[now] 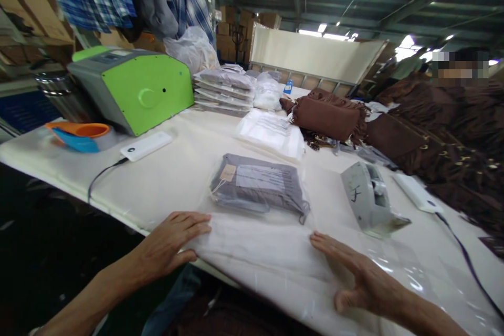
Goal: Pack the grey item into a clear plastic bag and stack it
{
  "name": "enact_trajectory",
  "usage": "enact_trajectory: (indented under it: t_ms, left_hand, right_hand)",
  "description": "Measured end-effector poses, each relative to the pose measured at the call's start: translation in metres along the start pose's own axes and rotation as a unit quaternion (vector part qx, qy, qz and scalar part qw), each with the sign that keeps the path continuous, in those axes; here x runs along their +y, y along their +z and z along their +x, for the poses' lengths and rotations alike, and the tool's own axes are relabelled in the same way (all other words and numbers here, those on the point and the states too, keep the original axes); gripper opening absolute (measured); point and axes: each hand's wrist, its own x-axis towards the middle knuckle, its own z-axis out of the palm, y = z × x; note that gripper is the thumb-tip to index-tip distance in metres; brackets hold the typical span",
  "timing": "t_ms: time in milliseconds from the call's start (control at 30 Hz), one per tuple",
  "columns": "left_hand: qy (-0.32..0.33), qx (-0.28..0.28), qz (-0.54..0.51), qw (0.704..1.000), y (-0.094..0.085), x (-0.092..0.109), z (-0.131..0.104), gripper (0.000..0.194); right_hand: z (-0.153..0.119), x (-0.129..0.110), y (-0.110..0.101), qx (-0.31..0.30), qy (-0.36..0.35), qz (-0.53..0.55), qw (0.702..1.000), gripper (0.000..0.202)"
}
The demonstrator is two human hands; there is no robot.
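Observation:
A grey folded cloth item (271, 197) with a tan tag (228, 172) and a printed white sheet (258, 177) lies inside a clear plastic bag (260, 241). The loose part of the bag spreads toward me, near the table's front edge. On the left end of that plastic rests my left hand (177, 244), fingers stretched out and thumb apart. My right hand (354, 273) is at the plastic's right end, its fingers extended and thumb spread. Neither hand is closed on anything.
A tape dispenser (366, 199) and a white power bank (417, 192) stand right. Left are a green machine (149, 92), another power bank (146, 146) and an orange tape roll (92, 130). Bagged packs (224, 89) and brown bags (331, 115) lie behind; a person sits at right.

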Motion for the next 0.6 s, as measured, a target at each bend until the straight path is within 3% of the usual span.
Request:
enact_trajectory:
  t_ms: [100,267,333,467,600]
  left_hand:
    - [-0.024,0.014,-0.039,0.999,-0.004,0.001,0.006,0.038]
    - [-0.084,0.021,-0.102,0.991,-0.007,0.007,0.001,0.061]
    - [-0.095,0.021,-0.128,0.987,-0.006,0.008,-0.003,0.053]
    - [-0.104,0.055,-0.167,0.979,-0.002,0.003,0.004,0.025]
    - [-0.179,0.135,-0.225,0.948,-0.003,0.004,0.030,0.027]
  right_hand:
    - [0.002,0.002,0.007,0.050,-0.007,-0.046,0.998,0.074]
    - [0.011,0.006,0.016,0.161,-0.060,-0.075,0.982,0.043]
    - [0.014,0.006,0.018,0.197,-0.058,-0.055,0.977,0.031]
    - [0.022,0.001,0.018,0.229,0.074,0.019,0.970,0.025]
    - [0.039,-0.010,0.017,0.266,0.205,0.093,0.937,0.040]
